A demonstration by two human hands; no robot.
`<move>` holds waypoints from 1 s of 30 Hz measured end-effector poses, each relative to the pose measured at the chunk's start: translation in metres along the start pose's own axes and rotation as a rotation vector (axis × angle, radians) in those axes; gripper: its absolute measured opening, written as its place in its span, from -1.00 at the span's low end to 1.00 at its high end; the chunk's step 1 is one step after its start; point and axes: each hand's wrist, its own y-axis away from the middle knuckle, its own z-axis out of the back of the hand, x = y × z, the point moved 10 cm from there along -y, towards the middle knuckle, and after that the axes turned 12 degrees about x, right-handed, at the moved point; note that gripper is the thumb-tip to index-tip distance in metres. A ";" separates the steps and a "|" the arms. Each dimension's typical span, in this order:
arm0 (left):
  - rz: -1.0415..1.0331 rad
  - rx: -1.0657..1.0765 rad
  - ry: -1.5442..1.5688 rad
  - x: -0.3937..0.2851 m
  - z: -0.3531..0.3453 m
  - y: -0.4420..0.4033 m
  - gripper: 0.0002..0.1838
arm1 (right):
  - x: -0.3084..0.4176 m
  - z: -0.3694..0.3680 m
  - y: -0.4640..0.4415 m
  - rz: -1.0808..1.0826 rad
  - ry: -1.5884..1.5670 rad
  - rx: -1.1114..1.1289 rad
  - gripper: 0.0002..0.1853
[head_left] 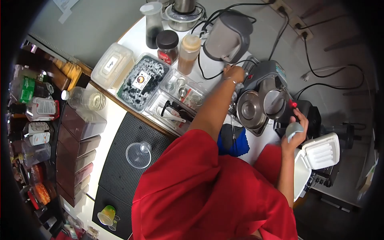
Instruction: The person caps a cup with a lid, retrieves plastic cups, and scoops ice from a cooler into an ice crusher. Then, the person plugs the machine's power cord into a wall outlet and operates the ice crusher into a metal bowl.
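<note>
My left hand [235,74] reaches away from me to the near side of the grey electric kettle [224,38]. Its fingers are curled, close to the kettle's lower edge and a black cord; what they grip, if anything, is hidden. On the other side, my right hand [297,136] is closed round a rounded grey object [295,131] whose kind I cannot make out. Just beyond its fingertips is a small red piece [293,104], beside a tilted metal cup [274,105]. A round steel container [251,109] stands between my hands, near a grey appliance [267,75].
Left of my arm stand a squeeze bottle [189,56], a brown-lidded jar [167,46], a tub of dark contents [142,86] and utensil trays [176,100]. A clear cup [139,155] lies on the black mat [116,168]. A blue cloth [234,140] and open foam box [322,152] are nearby.
</note>
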 end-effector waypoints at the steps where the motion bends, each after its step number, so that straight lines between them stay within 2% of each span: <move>1: -0.004 0.051 0.011 0.001 -0.001 -0.003 -0.57 | -0.003 -0.002 0.000 -0.011 -0.024 -0.001 -0.80; 5: -0.028 0.118 0.094 -0.004 0.002 0.002 -0.48 | -0.008 -0.004 0.001 -0.046 -0.102 0.014 -0.80; 8: -0.057 0.154 0.141 -0.007 -0.009 -0.005 -0.44 | -0.007 -0.005 0.001 -0.038 -0.027 0.033 -0.79; 12: -0.016 0.187 0.037 -0.015 -0.023 -0.010 -0.39 | -0.007 -0.006 0.001 -0.048 -0.007 0.030 -0.76; 15: -0.032 0.153 -0.056 -0.025 -0.026 -0.012 -0.42 | -0.009 -0.006 0.001 -0.058 0.013 0.040 -0.73; 20: -0.098 0.136 -0.061 -0.028 -0.026 -0.018 -0.70 | -0.008 -0.006 0.001 -0.025 0.007 0.027 -0.70; 22: -0.107 0.170 -0.053 -0.026 -0.026 -0.016 -0.72 | -0.008 -0.007 0.001 -0.022 0.013 0.032 -0.72; 25: -0.088 0.177 -0.032 -0.025 -0.022 -0.011 -0.67 | -0.006 -0.007 0.002 -0.022 0.030 0.040 -0.73; 27: -0.138 0.230 -0.021 -0.028 -0.017 -0.006 -0.54 | -0.006 -0.008 0.000 -0.023 0.034 0.042 -0.73; 30: -0.105 0.196 -0.022 -0.020 -0.017 -0.018 -0.43 | -0.008 -0.008 0.002 -0.015 0.003 0.046 -0.73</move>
